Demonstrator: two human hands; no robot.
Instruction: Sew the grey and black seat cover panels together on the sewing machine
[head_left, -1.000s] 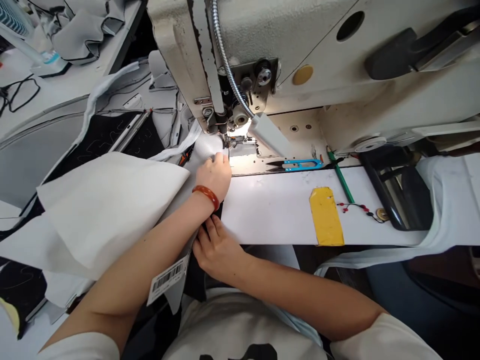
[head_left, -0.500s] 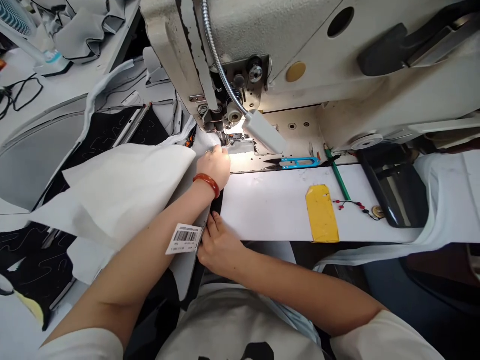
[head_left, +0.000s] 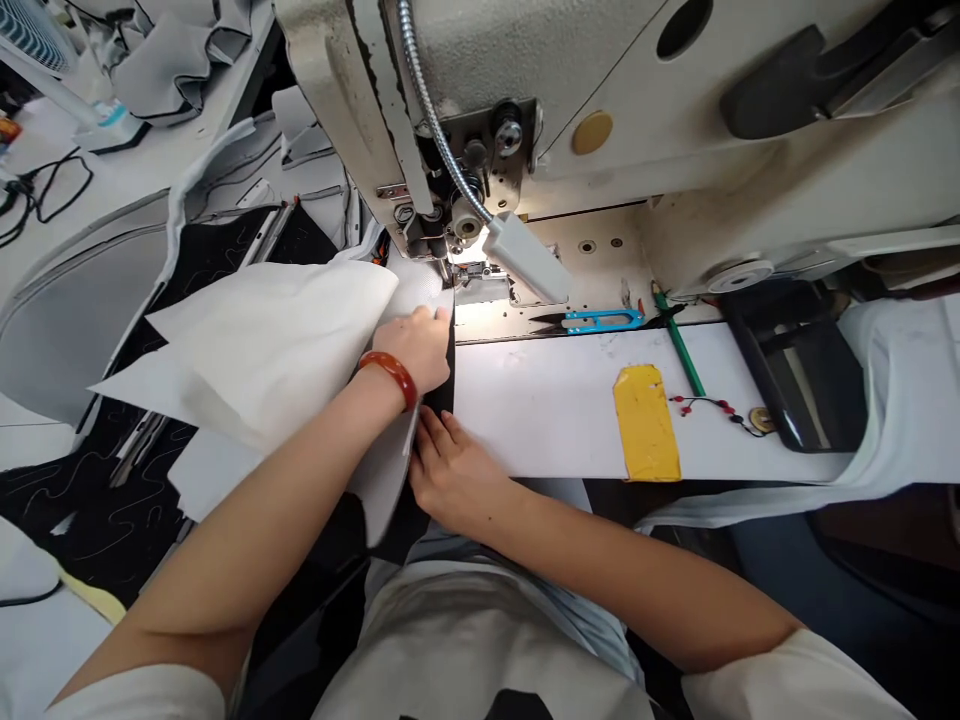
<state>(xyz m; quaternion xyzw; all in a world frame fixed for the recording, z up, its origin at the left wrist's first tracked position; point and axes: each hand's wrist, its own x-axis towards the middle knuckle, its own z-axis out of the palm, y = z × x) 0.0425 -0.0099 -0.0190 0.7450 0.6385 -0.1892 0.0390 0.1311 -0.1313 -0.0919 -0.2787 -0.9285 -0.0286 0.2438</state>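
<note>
Both hands' fingers press flat on white fabric [head_left: 285, 330] at the sewing machine [head_left: 525, 90].

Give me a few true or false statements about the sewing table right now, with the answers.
1. The left hand presses white fabric close to the needle. True.
2. The right hand holds the blue thread snips. False: the snips lie untouched on the machine bed, and the hand rests on the fabric's near edge.
3. A red bracelet sits on the left wrist. True.
4. The yellow tag lies under the needle. False: it lies on the white table, right of both hands.
</note>
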